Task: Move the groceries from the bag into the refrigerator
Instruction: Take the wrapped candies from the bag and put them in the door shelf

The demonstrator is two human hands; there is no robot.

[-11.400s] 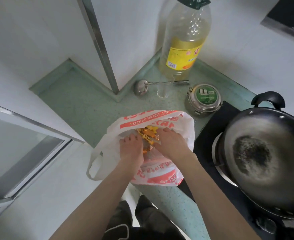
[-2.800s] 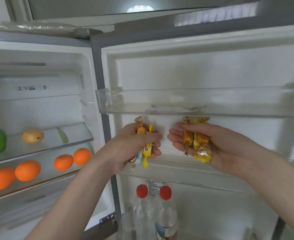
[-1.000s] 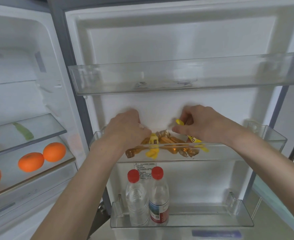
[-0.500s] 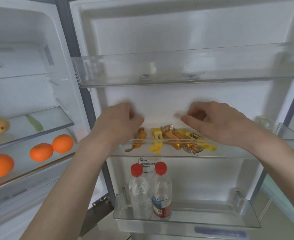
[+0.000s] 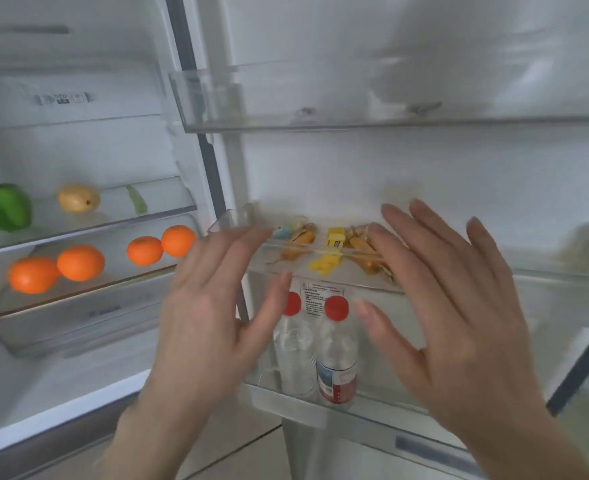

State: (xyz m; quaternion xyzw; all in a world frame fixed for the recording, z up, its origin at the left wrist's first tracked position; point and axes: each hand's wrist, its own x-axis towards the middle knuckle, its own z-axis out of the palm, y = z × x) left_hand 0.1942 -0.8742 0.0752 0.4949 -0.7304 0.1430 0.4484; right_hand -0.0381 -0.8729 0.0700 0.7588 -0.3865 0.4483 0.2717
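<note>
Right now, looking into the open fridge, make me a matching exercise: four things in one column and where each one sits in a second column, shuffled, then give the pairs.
Things:
1. wrapped candies
2. water bottles
3. oranges
4. green pepper

Places:
A. lower glass shelf inside the fridge
B. middle door bin
C. upper glass shelf inside the fridge, beside a yellowish fruit
D. bottom door bin

Pairs: 1-B, 2-D, 3-A, 4-C

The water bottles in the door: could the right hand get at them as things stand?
Probably yes. The right hand is open and holds nothing, in front of the water bottles, whose red caps stand clear below the candy shelf.
</note>
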